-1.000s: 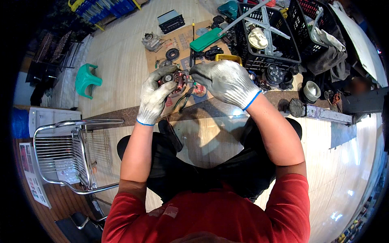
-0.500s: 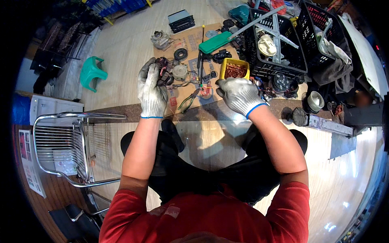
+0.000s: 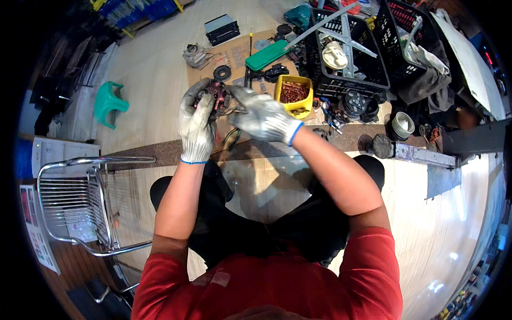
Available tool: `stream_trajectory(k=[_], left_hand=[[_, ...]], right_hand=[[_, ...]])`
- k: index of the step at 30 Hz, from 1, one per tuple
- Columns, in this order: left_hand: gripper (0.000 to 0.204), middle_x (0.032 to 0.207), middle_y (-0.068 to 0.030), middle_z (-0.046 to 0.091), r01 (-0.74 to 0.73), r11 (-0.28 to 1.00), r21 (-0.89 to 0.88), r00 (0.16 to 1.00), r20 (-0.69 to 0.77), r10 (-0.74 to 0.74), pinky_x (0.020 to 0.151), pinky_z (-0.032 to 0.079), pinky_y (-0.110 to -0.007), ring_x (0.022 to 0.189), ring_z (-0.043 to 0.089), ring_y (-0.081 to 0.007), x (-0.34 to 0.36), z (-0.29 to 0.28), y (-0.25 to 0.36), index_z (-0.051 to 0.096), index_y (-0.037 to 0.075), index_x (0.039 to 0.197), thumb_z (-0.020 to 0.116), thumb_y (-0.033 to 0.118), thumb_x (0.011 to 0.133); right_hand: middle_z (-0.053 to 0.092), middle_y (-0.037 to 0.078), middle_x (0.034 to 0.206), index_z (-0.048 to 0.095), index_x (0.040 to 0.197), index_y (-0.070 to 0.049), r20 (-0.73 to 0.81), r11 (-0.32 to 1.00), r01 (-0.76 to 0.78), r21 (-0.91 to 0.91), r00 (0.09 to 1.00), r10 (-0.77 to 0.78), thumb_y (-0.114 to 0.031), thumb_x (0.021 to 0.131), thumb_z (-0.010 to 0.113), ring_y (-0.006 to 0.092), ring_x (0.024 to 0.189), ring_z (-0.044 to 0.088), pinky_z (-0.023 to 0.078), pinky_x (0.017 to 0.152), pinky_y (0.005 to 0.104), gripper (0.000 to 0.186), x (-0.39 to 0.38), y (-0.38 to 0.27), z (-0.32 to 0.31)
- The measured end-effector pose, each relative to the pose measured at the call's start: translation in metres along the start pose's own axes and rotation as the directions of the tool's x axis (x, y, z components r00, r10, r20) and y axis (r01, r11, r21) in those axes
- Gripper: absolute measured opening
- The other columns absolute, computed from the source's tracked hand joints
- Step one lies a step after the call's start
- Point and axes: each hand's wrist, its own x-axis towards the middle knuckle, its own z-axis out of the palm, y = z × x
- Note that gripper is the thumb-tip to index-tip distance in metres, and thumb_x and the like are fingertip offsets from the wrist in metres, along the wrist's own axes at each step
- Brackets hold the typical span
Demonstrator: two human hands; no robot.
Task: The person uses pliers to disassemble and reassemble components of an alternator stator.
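My left hand (image 3: 196,120), in a white knit glove with dirty fingers, is closed round a dark motor part with reddish-copper windings (image 3: 218,95). My right hand (image 3: 261,116), gloved likewise, reaches across from the right with its fingertips right beside that part. Motion smears those fingers, so whether they hold anything cannot be made out. Below the right hand lie green-handled pliers (image 3: 231,138), partly covered. To the right of that hand stands a yellow container (image 3: 300,111) with copper wire scraps (image 3: 293,92) in it.
A cardboard sheet (image 3: 194,74) carries a black ring (image 3: 222,73), a metal motor housing (image 3: 196,56) and a green-handled tool (image 3: 266,55). Black crates (image 3: 352,85) stand far right. A green stool (image 3: 111,104) and a chrome chair (image 3: 74,200) are left.
My right hand has swung left from beside the yellow container to the motor part. My left hand still grips the part. The whole view has shifted slightly.
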Motion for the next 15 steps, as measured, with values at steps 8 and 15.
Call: stream_trajectory(k=[8, 15], left_hand=[[0.047, 0.129, -0.0145, 0.06, 0.065, 0.983, -0.173, 0.996, 0.078, -0.052, 0.1, 0.049, -0.039, 0.115, 0.06, -0.0254, 0.004, -0.007, 0.006, 0.051, 0.0, 0.134, 0.061, 0.027, 0.097], [0.05, 0.13, -0.0177, 0.06, 0.074, 0.834, -0.546, 0.994, 0.108, -0.017, 0.095, 0.05, -0.04, 0.117, 0.058, -0.0297, 0.037, -0.079, 0.023, 0.053, -0.002, 0.132, 0.06, 0.032, 0.097]], right_hand=[[0.067, 0.022, 0.093, 0.066, 0.106, -0.011, -0.079, 0.993, -0.001, -0.119, 0.997, -0.008, -0.03, 0.095, 0.054, 0.0379, 0.089, 0.066, 0.053, 0.074, 0.0484, 0.024, 0.009, 0.022, 0.017], [0.071, 0.01, 0.084, 0.067, 0.106, -0.018, -0.231, 0.856, -0.036, -0.515, 0.968, -0.098, -0.022, 0.088, 0.058, 0.0304, 0.073, 0.07, 0.055, 0.059, 0.0422, 0.02, -0.022, 0.079, -0.04]])
